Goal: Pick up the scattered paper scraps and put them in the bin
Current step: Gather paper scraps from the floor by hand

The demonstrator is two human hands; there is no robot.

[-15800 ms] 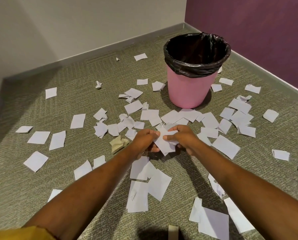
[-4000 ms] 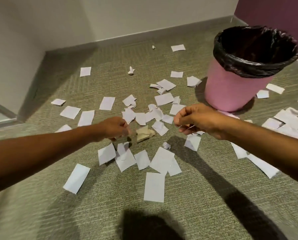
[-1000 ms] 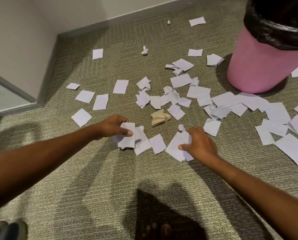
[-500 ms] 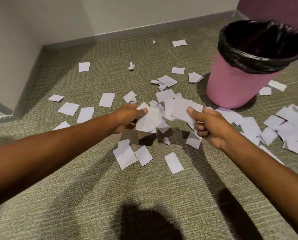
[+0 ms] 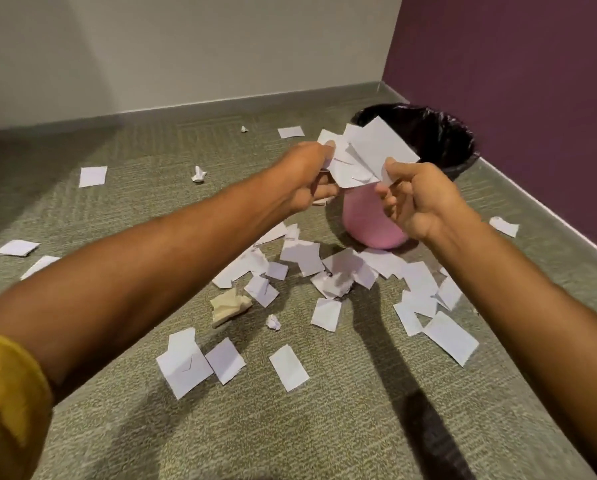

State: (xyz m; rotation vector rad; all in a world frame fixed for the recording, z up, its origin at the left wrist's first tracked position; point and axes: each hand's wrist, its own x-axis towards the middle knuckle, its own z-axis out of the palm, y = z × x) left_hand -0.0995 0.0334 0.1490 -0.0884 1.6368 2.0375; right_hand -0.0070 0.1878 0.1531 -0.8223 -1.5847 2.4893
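Your green-grey carpet, littered with paper.
White paper scraps lie scattered before you, thickest just in front of the pink bin standing near the corner; a crumpled tan wad sits among them.

Pink bin: near rim and upper wall hidden behind paper scraps, left hand and right hand. Yellow sleeve: cut off at lower left frame edge.
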